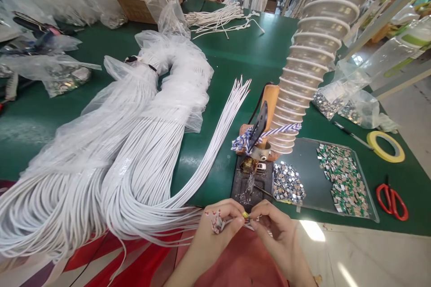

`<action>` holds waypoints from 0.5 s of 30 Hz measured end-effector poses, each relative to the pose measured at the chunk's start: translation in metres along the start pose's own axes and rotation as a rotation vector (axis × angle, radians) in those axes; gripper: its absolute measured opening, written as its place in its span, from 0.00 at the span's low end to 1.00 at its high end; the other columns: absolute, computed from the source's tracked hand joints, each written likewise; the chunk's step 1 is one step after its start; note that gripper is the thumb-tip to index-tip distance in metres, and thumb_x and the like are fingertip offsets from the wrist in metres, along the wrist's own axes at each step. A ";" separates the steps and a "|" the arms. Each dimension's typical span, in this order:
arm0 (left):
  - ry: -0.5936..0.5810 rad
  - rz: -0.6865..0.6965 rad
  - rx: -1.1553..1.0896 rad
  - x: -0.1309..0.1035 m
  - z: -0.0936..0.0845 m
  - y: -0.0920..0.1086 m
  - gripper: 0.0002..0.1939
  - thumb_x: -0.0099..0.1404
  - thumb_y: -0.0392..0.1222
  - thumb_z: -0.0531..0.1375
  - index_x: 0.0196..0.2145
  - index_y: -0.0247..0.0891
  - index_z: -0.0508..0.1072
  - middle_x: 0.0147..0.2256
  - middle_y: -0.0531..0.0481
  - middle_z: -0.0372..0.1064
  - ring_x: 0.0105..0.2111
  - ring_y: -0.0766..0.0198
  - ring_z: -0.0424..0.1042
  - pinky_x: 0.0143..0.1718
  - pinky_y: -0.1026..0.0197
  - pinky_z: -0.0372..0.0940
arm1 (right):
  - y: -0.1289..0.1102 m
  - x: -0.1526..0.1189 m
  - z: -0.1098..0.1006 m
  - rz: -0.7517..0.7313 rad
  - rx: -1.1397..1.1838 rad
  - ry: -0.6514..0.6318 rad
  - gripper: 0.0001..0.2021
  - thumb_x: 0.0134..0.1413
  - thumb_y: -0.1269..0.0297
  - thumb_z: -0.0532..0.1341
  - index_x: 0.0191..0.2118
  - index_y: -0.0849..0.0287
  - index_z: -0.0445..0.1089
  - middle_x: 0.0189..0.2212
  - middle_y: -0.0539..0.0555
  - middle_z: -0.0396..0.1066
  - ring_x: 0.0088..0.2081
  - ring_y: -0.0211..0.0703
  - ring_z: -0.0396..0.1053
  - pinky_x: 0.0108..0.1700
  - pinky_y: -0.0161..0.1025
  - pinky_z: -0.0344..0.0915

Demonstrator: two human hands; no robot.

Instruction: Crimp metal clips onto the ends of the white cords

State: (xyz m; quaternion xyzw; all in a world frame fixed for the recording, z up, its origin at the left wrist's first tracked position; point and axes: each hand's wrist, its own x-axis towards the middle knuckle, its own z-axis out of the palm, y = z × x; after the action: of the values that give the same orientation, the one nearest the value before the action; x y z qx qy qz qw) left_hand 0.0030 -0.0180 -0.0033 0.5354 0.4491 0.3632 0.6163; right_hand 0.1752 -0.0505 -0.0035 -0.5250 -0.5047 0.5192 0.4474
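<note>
The left hand (pixel 215 235) is curled around several thin white cables (pixel 218 223), whose reddish tips stick out between the fingers. Its thumb and forefinger meet at a tiny yellow piece (pixel 245 215), just in front of the person, near the table's edge. The right hand (pixel 278 229) has its fingertips bent together just beside this piece; what exactly they pinch, one cannot tell. At the left lies a big cable pile (pixel 144 143), smooth and looped, partly wrapped in crinkled clear plastic (pixel 188 74). A ribbed, transparent hose (pixel 311 49) comes down to a dark block (pixel 240 184). Beside it, a flat tray (pixel 311 166) carries shiny metal pieces (pixel 288 184) and small green-and-silver parts (pixel 346 181).
</note>
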 end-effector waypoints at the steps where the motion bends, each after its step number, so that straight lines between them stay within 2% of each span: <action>1: 0.005 0.002 0.004 0.000 0.001 0.000 0.14 0.65 0.41 0.60 0.23 0.36 0.75 0.29 0.48 0.74 0.29 0.63 0.72 0.34 0.63 0.65 | 0.000 0.000 0.001 -0.014 -0.009 0.010 0.03 0.59 0.68 0.63 0.34 0.55 0.75 0.30 0.51 0.71 0.30 0.39 0.69 0.30 0.31 0.66; 5: 0.038 0.012 0.044 -0.002 0.004 -0.001 0.13 0.65 0.40 0.59 0.22 0.37 0.71 0.28 0.49 0.73 0.29 0.63 0.71 0.33 0.63 0.65 | 0.001 -0.001 0.006 -0.031 -0.059 0.047 0.04 0.60 0.67 0.62 0.35 0.56 0.74 0.30 0.53 0.71 0.31 0.40 0.70 0.32 0.32 0.68; 8: 0.043 0.070 0.114 -0.003 0.004 -0.002 0.14 0.67 0.39 0.58 0.23 0.38 0.69 0.29 0.49 0.72 0.29 0.63 0.71 0.33 0.63 0.65 | 0.002 -0.003 0.004 -0.041 -0.131 0.040 0.05 0.62 0.66 0.60 0.36 0.56 0.73 0.32 0.53 0.70 0.32 0.41 0.70 0.33 0.34 0.68; 10: 0.048 0.121 0.165 -0.003 0.004 -0.002 0.13 0.69 0.39 0.56 0.25 0.38 0.69 0.30 0.49 0.72 0.29 0.63 0.72 0.34 0.62 0.66 | 0.003 -0.003 -0.002 -0.050 -0.213 0.017 0.06 0.63 0.66 0.59 0.42 0.55 0.73 0.33 0.54 0.70 0.32 0.41 0.69 0.33 0.34 0.68; 12: 0.054 0.159 0.210 -0.003 0.004 -0.001 0.13 0.70 0.38 0.55 0.26 0.38 0.69 0.30 0.49 0.72 0.30 0.63 0.72 0.34 0.62 0.66 | 0.002 -0.002 -0.011 -0.055 -0.300 0.052 0.11 0.65 0.65 0.58 0.49 0.53 0.73 0.35 0.55 0.71 0.33 0.42 0.70 0.35 0.35 0.68; 15: 0.062 0.196 0.246 -0.001 0.003 0.000 0.13 0.71 0.37 0.54 0.26 0.38 0.67 0.30 0.49 0.70 0.30 0.63 0.72 0.33 0.64 0.65 | 0.001 -0.002 -0.026 -0.051 -0.311 0.166 0.13 0.68 0.60 0.54 0.48 0.52 0.75 0.33 0.54 0.72 0.34 0.43 0.70 0.37 0.36 0.67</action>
State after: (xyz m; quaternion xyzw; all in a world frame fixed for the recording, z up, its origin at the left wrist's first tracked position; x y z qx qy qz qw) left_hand 0.0057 -0.0196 -0.0034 0.6365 0.4547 0.3801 0.4936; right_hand 0.2015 -0.0510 -0.0030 -0.6159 -0.5533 0.3785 0.4138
